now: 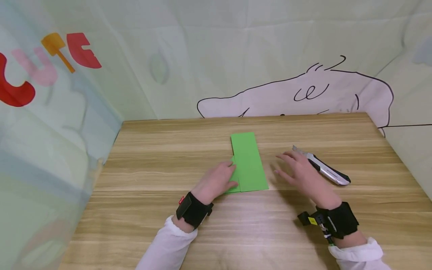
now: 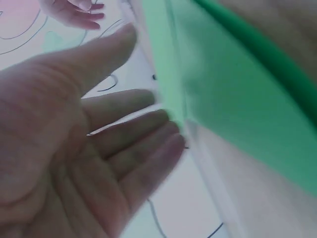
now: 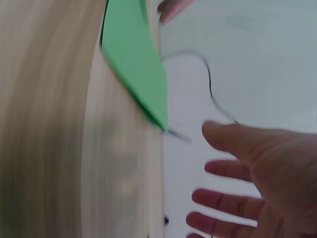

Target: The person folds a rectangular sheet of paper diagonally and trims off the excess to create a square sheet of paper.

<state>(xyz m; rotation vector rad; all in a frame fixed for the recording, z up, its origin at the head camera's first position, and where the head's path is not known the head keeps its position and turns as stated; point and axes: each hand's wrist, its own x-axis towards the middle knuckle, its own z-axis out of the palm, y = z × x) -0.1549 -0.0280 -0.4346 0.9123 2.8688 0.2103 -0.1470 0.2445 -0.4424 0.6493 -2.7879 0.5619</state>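
Note:
A sheet of green paper [image 1: 249, 161] lies on the table with a tall strip on the right and a shorter flap on the left. My left hand [image 1: 216, 182] rests on that flap, fingers extended and partly covering it. In the left wrist view, the fingertips of the hand [image 2: 109, 134] reach the edge of the green paper [image 2: 223, 84]. My right hand [image 1: 305, 180], fingers spread, is to the right of the paper and holds nothing. Just beyond it lies a utility knife [image 1: 329, 172], blade toward the back, partly behind that hand.
The wooden table [image 1: 162, 157] carries the paper and the knife. A pale printed cloth [image 1: 216, 56] with a line drawing hangs along the back, and another printed side [image 1: 40, 157] stands at the left. Each wrist wears a black strap with a small device.

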